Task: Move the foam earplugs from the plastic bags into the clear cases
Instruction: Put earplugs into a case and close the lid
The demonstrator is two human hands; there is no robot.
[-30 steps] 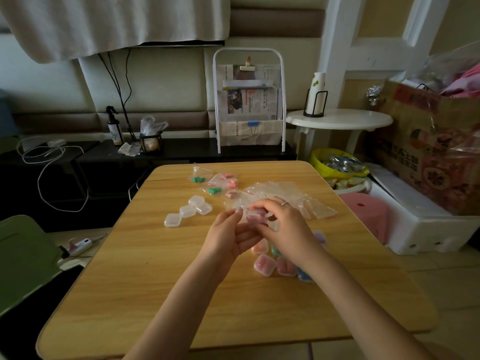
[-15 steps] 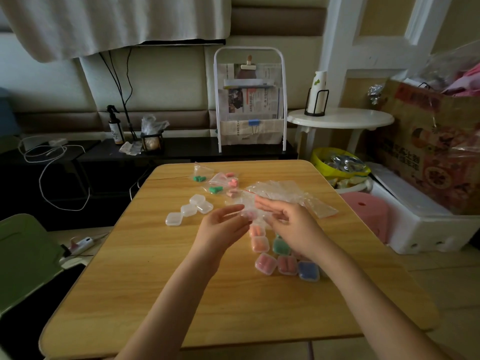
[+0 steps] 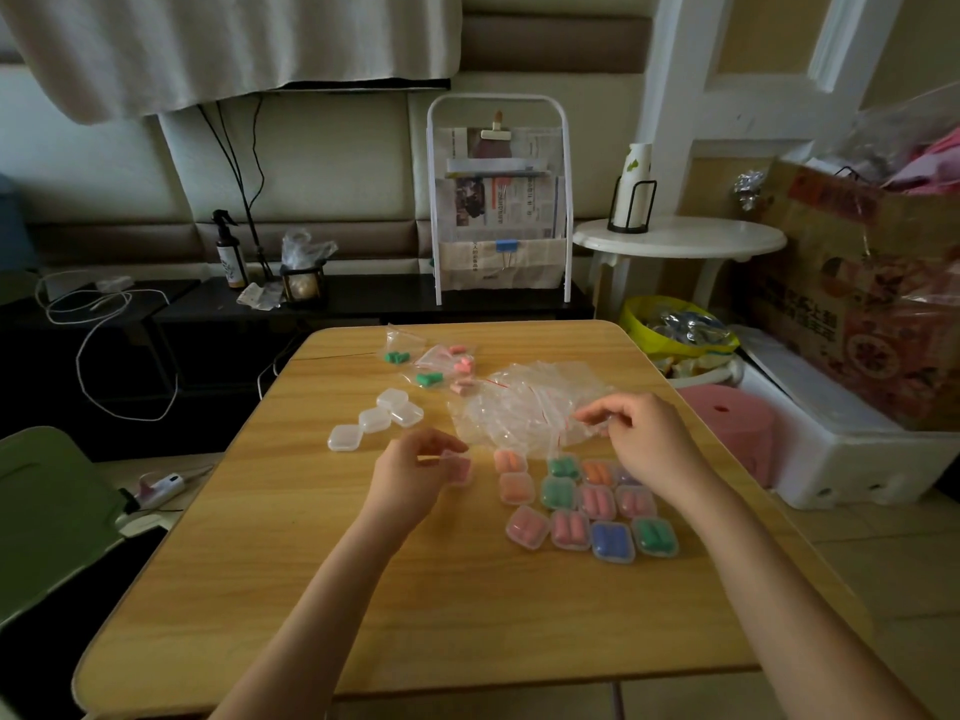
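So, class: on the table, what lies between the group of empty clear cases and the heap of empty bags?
In the head view, only bare tabletop separates the empty cases from the heap of bags.

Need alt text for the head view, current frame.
Seen from above, the left hand holds a clear case with pink earplugs while the right hand pinches an empty plastic bag over a wooden table. Filled cases sit between them.

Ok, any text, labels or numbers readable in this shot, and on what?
None can be read.
Cardboard box: large printed characters, too blurred.
Newspapers in the white rack: print too small.
Spray bottle: label illegible.
Clear cases and plastic bags: no text visible.
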